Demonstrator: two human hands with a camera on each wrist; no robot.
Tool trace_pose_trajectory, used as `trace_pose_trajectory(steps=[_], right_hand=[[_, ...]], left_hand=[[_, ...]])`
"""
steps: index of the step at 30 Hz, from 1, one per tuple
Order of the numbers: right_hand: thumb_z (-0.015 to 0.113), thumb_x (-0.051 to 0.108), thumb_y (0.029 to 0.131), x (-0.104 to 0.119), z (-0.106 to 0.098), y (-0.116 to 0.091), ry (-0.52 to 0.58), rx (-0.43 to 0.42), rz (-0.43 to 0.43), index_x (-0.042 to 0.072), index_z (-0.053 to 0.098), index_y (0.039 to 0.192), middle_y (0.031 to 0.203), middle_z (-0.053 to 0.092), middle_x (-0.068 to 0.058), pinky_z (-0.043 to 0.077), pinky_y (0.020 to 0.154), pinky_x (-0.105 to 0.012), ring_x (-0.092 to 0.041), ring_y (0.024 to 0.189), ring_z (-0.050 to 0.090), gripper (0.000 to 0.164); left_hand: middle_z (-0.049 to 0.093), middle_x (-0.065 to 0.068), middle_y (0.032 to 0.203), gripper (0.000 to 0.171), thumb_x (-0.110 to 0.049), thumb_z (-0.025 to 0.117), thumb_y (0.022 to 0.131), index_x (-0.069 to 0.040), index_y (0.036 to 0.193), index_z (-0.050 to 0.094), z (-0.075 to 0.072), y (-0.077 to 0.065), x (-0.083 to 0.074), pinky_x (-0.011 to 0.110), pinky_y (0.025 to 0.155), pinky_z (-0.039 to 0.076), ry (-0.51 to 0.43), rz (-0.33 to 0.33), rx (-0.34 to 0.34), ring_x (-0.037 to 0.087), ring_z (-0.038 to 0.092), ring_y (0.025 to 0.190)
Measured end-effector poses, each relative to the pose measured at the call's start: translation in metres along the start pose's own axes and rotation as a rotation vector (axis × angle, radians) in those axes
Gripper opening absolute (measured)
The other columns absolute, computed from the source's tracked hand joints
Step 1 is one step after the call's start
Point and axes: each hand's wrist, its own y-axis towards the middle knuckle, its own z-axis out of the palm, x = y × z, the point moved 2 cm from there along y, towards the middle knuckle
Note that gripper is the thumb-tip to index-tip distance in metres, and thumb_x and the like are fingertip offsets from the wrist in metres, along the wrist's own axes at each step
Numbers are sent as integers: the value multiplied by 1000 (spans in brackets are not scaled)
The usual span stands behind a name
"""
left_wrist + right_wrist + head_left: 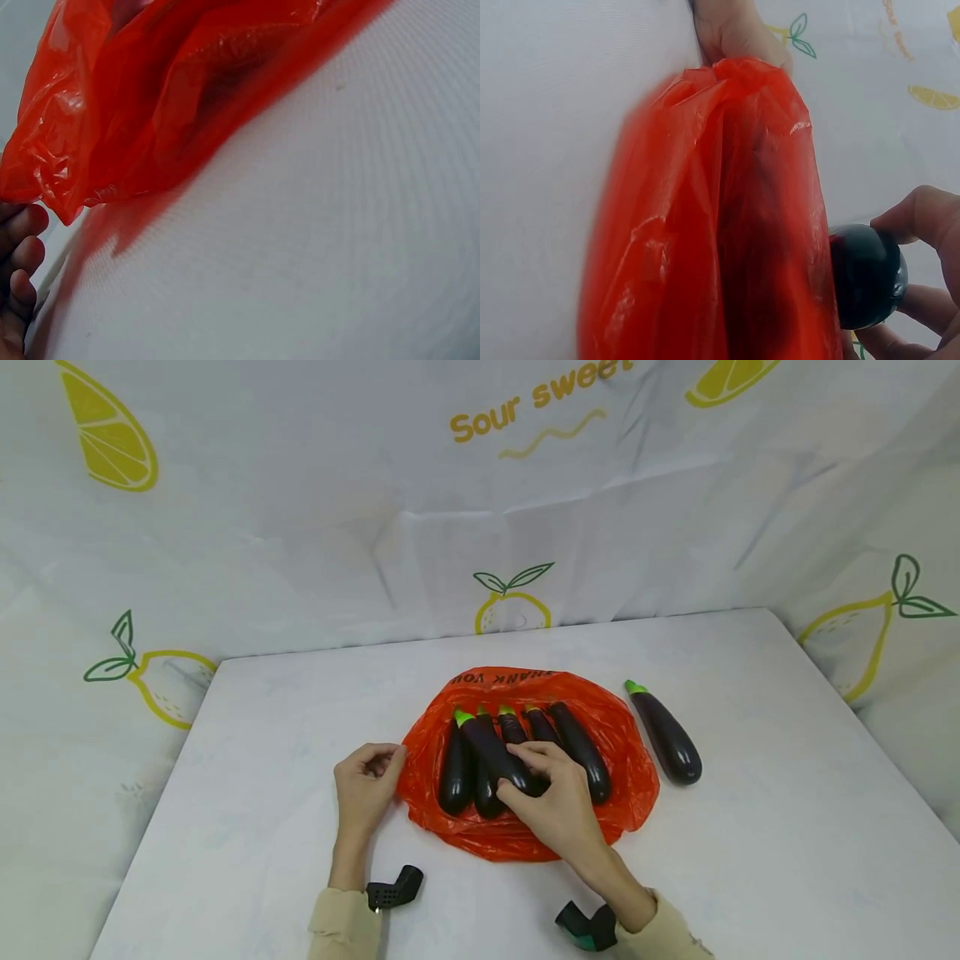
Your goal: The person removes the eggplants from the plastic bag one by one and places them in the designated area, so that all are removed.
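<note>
An open red plastic bag (630, 802) lies on the table with several dark purple eggplants (456, 777) side by side in it. My left hand (369, 783) pinches the bag's left rim between thumb and fingers; in the left wrist view, its curled fingers (26, 255) show at the bag's corner. My right hand (557, 793) grips the thick end of another eggplant (491, 750), thumb on one side and fingers on the other. This eggplant slants over the ones in the bag, its green cap pointing up and left. The right wrist view shows its rounded end (870, 277) beside the bag's wall.
One more eggplant (667, 739) lies on the white table (765, 827) just right of the bag, green cap toward the back. Behind the table hangs a white cloth (315, 552) printed with lemons. Both wrists wear black devices (396, 888).
</note>
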Motion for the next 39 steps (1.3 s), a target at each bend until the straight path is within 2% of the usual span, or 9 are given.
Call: trace_pose_trajectory(steps=[3, 9, 18, 27, 31, 34, 39], right_hand=[[82, 8, 79, -1, -3, 0, -7, 1, -8, 6, 75, 121, 123, 69, -12, 63, 82, -39, -27, 112, 64, 42], [83, 6, 78, -4, -13, -2, -30, -9, -48, 6, 75, 122, 123, 69, -12, 62, 81, -36, -27, 111, 62, 44], [80, 1, 80, -8, -31, -3, -7, -54, -108, 2, 74, 121, 119, 70, -13, 63, 78, -38, -28, 106, 65, 41], [78, -1, 82, -11, -43, -2, 9, -85, -122, 1, 73, 123, 119, 69, -14, 56, 80, -18, -28, 104, 65, 41], [79, -2, 81, -14, -51, 0, -4, -114, -132, 0, 72, 123, 118, 69, -15, 55, 80, -15, -27, 101, 65, 42], [79, -4, 80, -17, -58, 1, -13, -137, -143, -2, 72, 122, 118, 69, -16, 54, 81, -13, -21, 103, 63, 42], [78, -7, 80, -19, -69, 4, -9, -167, -159, -6, 70, 122, 118, 68, -19, 50, 86, -7, -3, 106, 59, 43]], left_hand=[[66, 10, 68, 6, -4, 77, 87, -4, 82, 78, 0, 0, -1, 12, 58, 41, 9, -15, 0, 3, 48, 61], [65, 14, 67, 4, -2, 78, 85, 1, 83, 77, 2, 0, 1, 12, 57, 40, 30, -20, -8, 3, 47, 61], [66, 9, 68, 10, -8, 77, 88, 1, 85, 77, 0, 0, 1, 12, 58, 42, 6, -11, 16, 3, 49, 62], [66, 8, 68, 7, -8, 77, 89, -3, 84, 78, 0, 0, 2, 13, 58, 42, -4, -9, 18, 4, 49, 61], [66, 9, 68, 6, -6, 77, 88, -4, 82, 78, 0, -1, 1, 13, 58, 41, 7, -24, 7, 3, 48, 62], [65, 12, 67, 5, -2, 77, 87, -1, 82, 77, 1, -1, 0, 12, 57, 40, 28, -30, -9, 2, 47, 61], [63, 16, 66, 6, 2, 75, 86, 4, 81, 75, 2, 0, -1, 12, 57, 39, 42, -29, -17, 2, 46, 61]])
